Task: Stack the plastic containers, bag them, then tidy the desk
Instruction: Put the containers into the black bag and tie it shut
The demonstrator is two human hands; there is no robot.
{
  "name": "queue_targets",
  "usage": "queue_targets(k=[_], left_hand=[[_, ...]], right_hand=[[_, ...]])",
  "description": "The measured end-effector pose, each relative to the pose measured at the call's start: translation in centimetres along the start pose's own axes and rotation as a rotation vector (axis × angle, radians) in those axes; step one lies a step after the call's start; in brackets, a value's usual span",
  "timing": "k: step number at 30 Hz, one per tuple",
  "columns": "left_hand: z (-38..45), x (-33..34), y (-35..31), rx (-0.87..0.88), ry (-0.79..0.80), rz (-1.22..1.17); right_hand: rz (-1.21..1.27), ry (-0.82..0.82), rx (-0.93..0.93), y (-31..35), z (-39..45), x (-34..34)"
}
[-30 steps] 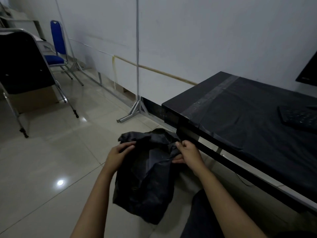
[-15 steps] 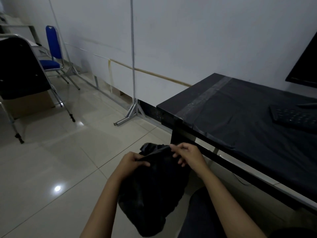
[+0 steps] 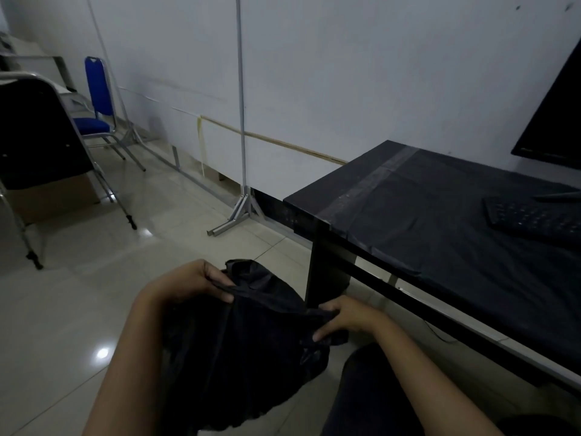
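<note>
A black plastic bag [image 3: 251, 350] hangs bulging between my hands, low over the tiled floor and left of the desk. My left hand [image 3: 191, 281] grips the bag's top edge on the left side, fingers curled over the plastic. My right hand [image 3: 349, 316] pinches the top edge on the right, near the desk leg. The two hands pull the bag's mouth into a taut line. What the bag holds is hidden; no plastic containers show.
The dark desk [image 3: 440, 221] stands to the right, with a keyboard [image 3: 534, 218] and the corner of a monitor [image 3: 556, 121] on it. A black chair [image 3: 37, 133] and a blue chair [image 3: 97, 102] stand at the left. A metal stand's foot [image 3: 239, 212] rests by the wall.
My hands have moved apart and lower, the right one dropping toward the desk leg. The bag's top edge is now stretched between them. The view has shifted slightly.
</note>
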State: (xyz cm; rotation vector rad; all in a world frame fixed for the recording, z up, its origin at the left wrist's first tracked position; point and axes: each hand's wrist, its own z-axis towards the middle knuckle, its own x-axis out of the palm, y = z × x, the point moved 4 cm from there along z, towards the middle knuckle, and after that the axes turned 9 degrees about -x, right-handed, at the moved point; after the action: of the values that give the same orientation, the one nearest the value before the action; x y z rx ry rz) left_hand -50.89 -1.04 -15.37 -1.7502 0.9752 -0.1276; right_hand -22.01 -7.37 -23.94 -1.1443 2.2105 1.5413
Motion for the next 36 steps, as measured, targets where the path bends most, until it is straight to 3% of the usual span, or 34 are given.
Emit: queue_targets(k=[5, 14, 23, 28, 36], left_hand=[[-1.1, -0.3, -2.6, -0.005, 0.028, -0.004], [-2.6, 4.4, -10.9, 0.169, 0.164, 0.071], [-1.6, 12.0, -20.8, 0.329, 0.344, 0.229], [-0.4, 18.5, -23.8, 0.329, 0.396, 0.272], [0.0, 23.0, -23.6, 0.397, 0.311, 0.29]], right_hand=[[0.188, -0.111, -0.104, 3.2, -3.8, -0.6], [-0.012, -0.259, -0.259, 8.9, -17.0, -7.1], [0.221, -0.923, -0.395, 5.0, -32.5, -13.9], [0.229, -1.075, -0.294, 0.9, -38.9, -14.4], [0.262, -1.071, -0.124, -3.5, -45.2, -13.0]])
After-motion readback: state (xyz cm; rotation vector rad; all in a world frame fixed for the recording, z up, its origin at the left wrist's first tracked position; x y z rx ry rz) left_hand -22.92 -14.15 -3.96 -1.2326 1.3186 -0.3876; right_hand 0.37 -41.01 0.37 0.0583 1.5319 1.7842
